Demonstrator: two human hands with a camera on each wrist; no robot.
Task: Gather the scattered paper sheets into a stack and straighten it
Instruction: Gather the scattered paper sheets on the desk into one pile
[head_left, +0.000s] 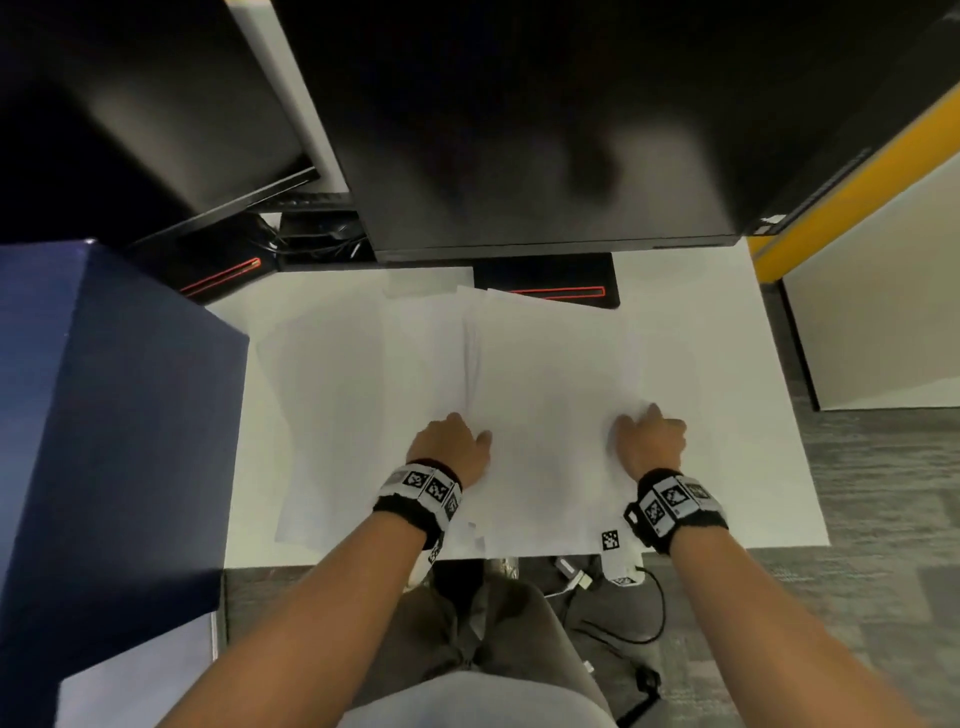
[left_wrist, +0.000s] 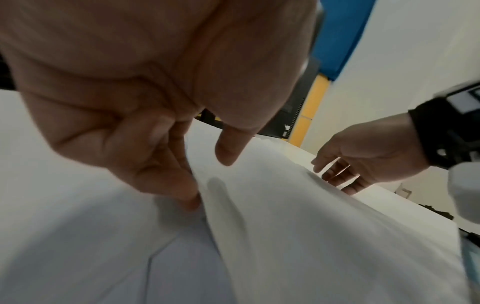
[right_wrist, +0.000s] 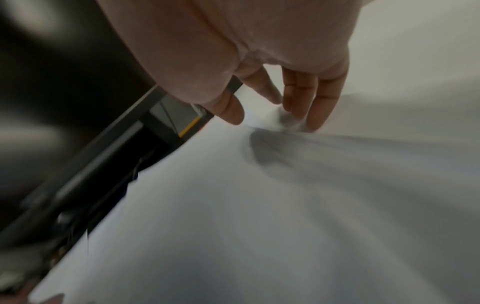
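A loose stack of white paper sheets (head_left: 550, 395) lies on the white desk (head_left: 737, 415), its edges uneven. My left hand (head_left: 467, 434) is at the stack's left edge. In the left wrist view its fingers (left_wrist: 182, 185) press against that edge of the stack (left_wrist: 285, 226) and the thumb hovers just above it. My right hand (head_left: 641, 423) is on the stack's right side. Its fingertips (right_wrist: 314, 121) press down on the paper (right_wrist: 259, 205), which wrinkles there, and its thumb is lifted. More sheets (head_left: 353, 405) lie spread to the left, partly under the stack.
Two dark monitors (head_left: 545, 130) stand at the back, and the right one's stand base (head_left: 545, 288) touches the far sheets. A dark blue box (head_left: 104, 415) borders the desk's left side. A yellow-edged panel (head_left: 857, 182) is at right. Cables lie on the floor below the front edge.
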